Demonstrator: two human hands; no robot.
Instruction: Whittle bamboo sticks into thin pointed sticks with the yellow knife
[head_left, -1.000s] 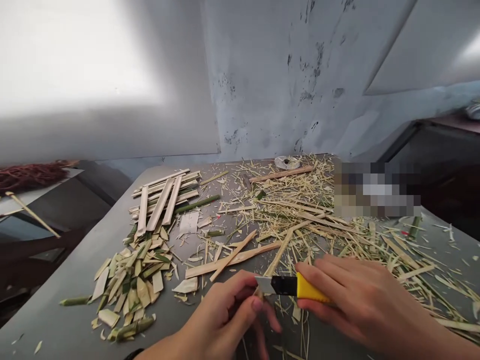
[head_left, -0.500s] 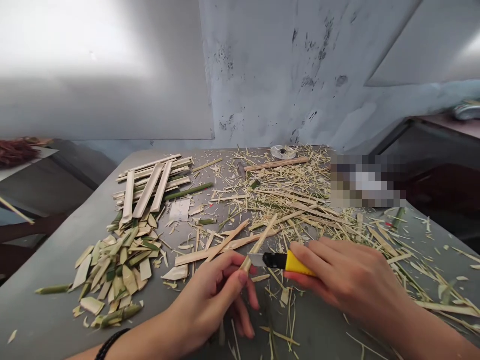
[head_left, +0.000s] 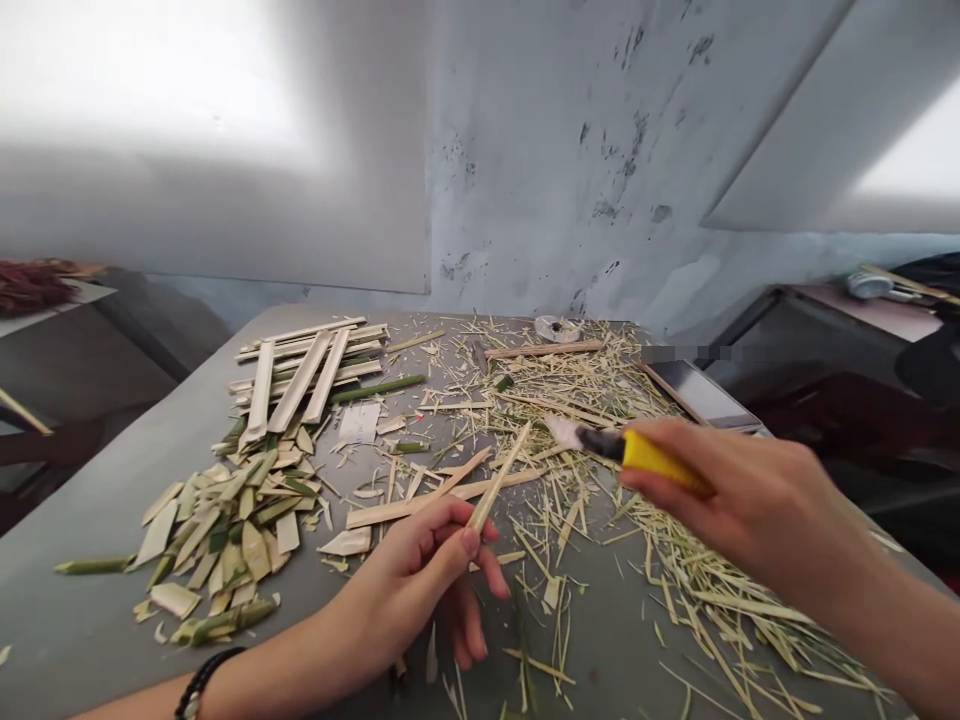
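Pinched between the thumb and fingers of my left hand (head_left: 431,575) is a thin pale bamboo strip (head_left: 504,475), its tip pointing up and away. My right hand (head_left: 739,490) grips a yellow-handled utility knife (head_left: 664,463). The knife's blade, blurred, points left and lies a little to the right of the strip's tip, apart from it. Beneath and beyond the strip, longer flat bamboo pieces (head_left: 405,512) rest on the grey table (head_left: 67,625).
Split bamboo slats (head_left: 300,380) are stacked at the back left, above a heap of short offcuts (head_left: 251,540). Shavings (head_left: 712,560) cover the right side. A hammer (head_left: 544,350), a tape roll (head_left: 557,329) and a phone-like flat device (head_left: 701,393) lie farther back.
My right hand has drawn the knife away from the strip, up and to the right. The strip stays in my left hand, which has shifted slightly left. The view has turned a little.
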